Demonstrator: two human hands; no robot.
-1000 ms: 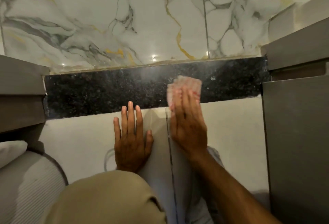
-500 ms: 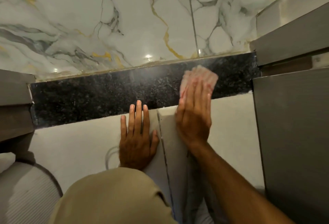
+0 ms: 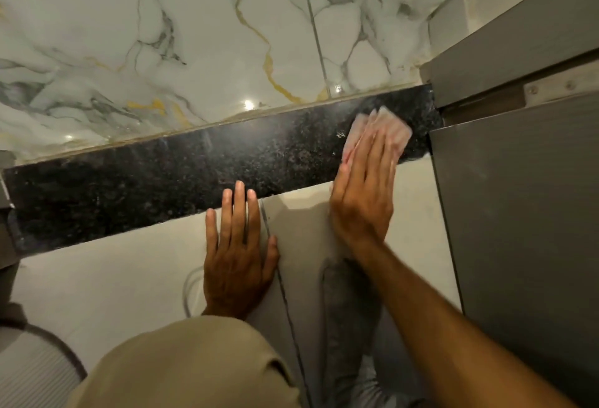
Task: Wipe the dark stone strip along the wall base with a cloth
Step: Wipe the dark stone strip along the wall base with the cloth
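A dark speckled stone strip (image 3: 155, 187) runs across the view between the veined marble wall and the pale floor tiles. My right hand (image 3: 363, 193) lies flat on a pinkish-white cloth (image 3: 393, 130) and presses it onto the strip's right end, close to the grey cabinet. The fingers cover most of the cloth. My left hand (image 3: 236, 252) rests flat on the floor tile just below the strip, fingers together, fingertips reaching the strip's lower edge, holding nothing.
A grey cabinet (image 3: 525, 213) stands at the right, its edge next to the cloth. Marble wall tiles (image 3: 201, 35) rise behind the strip. A ribbed white round object (image 3: 29, 372) sits at the lower left. My knee in tan fabric (image 3: 181, 365) fills the bottom.
My right hand has slid the cloth to the right along the strip, from near the middle to the end by the cabinet. My left hand has stayed planted on the floor.
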